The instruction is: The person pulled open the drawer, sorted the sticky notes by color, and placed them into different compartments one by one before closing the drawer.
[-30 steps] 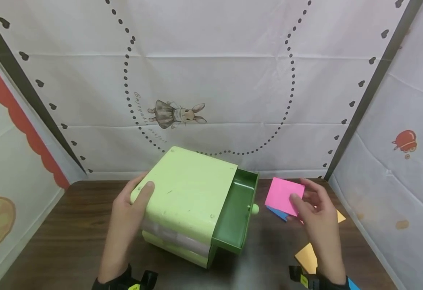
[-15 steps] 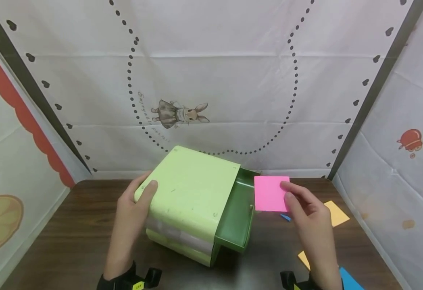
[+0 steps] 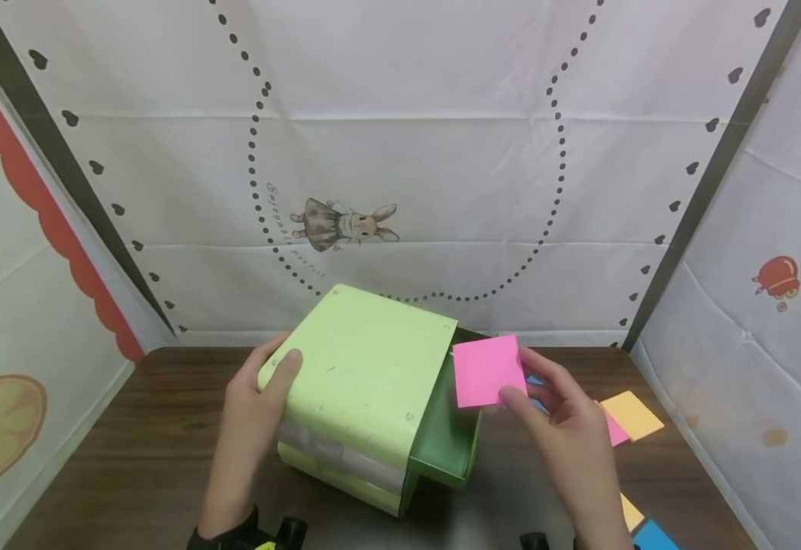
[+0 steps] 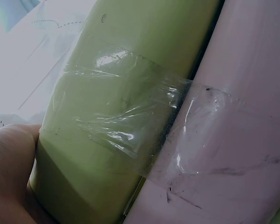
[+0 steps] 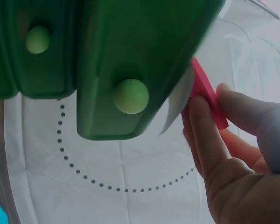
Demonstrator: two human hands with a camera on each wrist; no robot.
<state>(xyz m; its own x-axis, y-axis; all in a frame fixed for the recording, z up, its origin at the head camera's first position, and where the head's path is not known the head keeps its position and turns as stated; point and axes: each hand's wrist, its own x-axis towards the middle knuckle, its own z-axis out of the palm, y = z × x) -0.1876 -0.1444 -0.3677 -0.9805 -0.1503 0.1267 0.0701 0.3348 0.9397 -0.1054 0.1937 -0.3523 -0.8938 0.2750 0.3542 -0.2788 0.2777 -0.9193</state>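
The left hand (image 3: 252, 401) grips the left edge of a light-green cabinet (image 3: 366, 367), whose top drawer (image 3: 444, 439) stands pulled out rightward. Just above that drawer, the right hand (image 3: 568, 435) pinches a pink pad (image 3: 488, 372); farther right, yellow notes (image 3: 634, 416) lie on the surface (image 3: 118, 458).

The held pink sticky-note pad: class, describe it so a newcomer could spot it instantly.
On the brown table stands a light-green cabinet with an open green drawer. At that drawer, the right hand holds up the pink sticky-note pad; the other pink note lies on the table.
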